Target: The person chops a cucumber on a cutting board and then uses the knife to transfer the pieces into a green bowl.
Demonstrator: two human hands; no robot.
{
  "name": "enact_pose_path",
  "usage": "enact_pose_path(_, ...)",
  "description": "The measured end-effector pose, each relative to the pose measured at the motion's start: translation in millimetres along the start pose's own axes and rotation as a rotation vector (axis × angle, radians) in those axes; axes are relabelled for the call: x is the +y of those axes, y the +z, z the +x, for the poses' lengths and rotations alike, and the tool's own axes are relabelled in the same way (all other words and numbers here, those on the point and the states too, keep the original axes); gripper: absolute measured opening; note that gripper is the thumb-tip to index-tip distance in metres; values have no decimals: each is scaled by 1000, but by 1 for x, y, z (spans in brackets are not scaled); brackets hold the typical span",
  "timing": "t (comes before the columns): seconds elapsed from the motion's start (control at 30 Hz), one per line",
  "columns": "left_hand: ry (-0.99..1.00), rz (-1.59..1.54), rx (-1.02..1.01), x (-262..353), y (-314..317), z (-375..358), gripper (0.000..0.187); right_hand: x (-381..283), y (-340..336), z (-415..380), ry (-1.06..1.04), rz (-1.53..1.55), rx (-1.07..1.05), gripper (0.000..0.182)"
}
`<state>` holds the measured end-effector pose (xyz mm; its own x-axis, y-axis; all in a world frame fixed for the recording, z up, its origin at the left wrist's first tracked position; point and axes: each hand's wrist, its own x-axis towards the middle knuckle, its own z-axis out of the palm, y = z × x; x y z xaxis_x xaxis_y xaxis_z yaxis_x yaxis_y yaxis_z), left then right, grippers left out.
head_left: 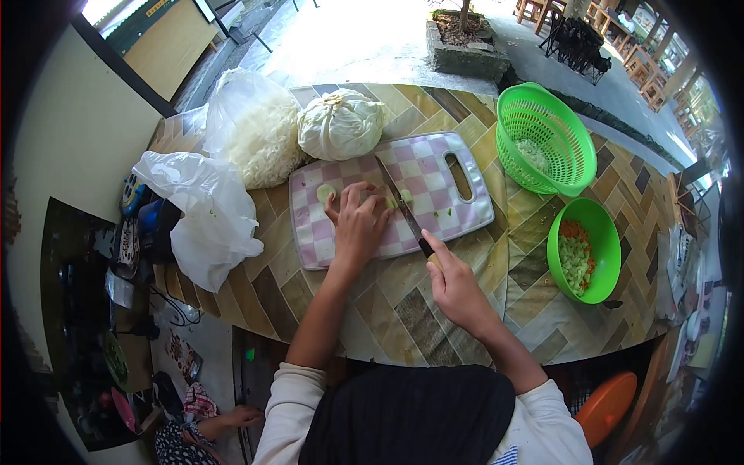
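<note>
Two hands work over a checked board (434, 182) on the tiled table (434, 310). The left hand (358, 226) lies palm down on the board, its fingers pressed onto a pale green vegetable piece (394, 201), of which only small bits show past the fingertips; a round slice (325, 191) lies just beside the thumb. The right hand (457, 291) is wrapped tight round the handle of a knife (399, 205), whose blade runs up across the board and touches the piece at the left fingertips. Behind the board sits a cabbage (341, 124), touching its far edge, and to the left of that a clear bag of shreds (252, 132) and a crumpled white bag (205, 213). To the right, a green colander (539, 139) stands tilted with some pale shreds inside, and near it a green bowl (585, 248) holds chopped green and orange vegetables. Below the table edge, at the lower left, another person's hand (244, 417) shows.
</note>
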<state>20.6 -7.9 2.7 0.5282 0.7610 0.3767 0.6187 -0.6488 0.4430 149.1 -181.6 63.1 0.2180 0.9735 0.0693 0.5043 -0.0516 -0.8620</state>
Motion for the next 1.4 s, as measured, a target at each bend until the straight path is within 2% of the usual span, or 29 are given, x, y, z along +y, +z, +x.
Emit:
enact_pose_path(0.43, 3, -23, 11, 1, 1, 0, 23, 3, 8, -1, -34, -38, -3, 50)
enact_pose_path(0.73, 16, 4, 31, 2, 1, 0, 22, 11, 14, -3, 40, -152, -36, 51)
enact_pose_path(0.93, 19, 12, 15, 0, 1, -1, 23, 14, 12, 1, -39, -57, 26, 51)
enact_pose_path(1.4, 0, -23, 5, -1, 0, 0, 23, 5, 12, 0, -45, -31, 17, 51)
